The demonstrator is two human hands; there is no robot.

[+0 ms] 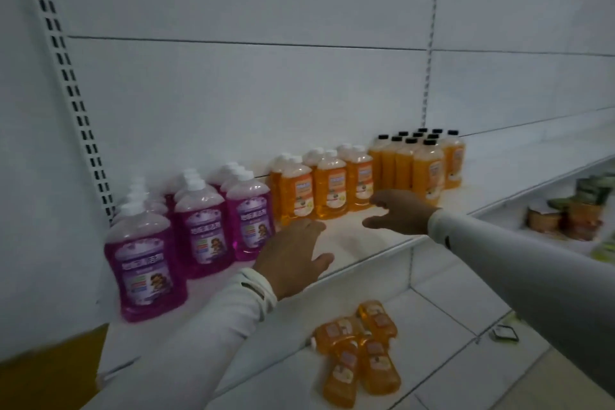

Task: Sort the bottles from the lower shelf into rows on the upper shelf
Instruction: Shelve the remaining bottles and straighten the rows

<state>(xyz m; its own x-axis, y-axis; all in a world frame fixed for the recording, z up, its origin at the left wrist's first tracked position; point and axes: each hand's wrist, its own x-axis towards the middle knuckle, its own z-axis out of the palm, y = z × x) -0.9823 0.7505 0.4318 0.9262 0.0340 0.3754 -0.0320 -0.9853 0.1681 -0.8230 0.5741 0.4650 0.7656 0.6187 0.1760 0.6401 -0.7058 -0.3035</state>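
Observation:
On the upper shelf (376, 255) stand rows of bottles: purple ones with white caps (199, 226) at the left, orange ones with white caps (329, 190) in the middle, orange ones with black caps (427, 171) at the right. Several orange bottles (359, 353) lie in a heap on the lower shelf (442, 319). My left hand (293, 258) hovers over the upper shelf in front of the purple and orange rows, fingers spread, holding nothing. My right hand (397, 213) is just in front of the white-capped orange bottles, fingers loosely extended, empty.
A white back panel and a slotted upright (66, 76) bound the shelf at the left. The neighbouring bay at the right holds jars and packets (565, 213). A small dark object (504, 333) lies on the lower shelf at the right.

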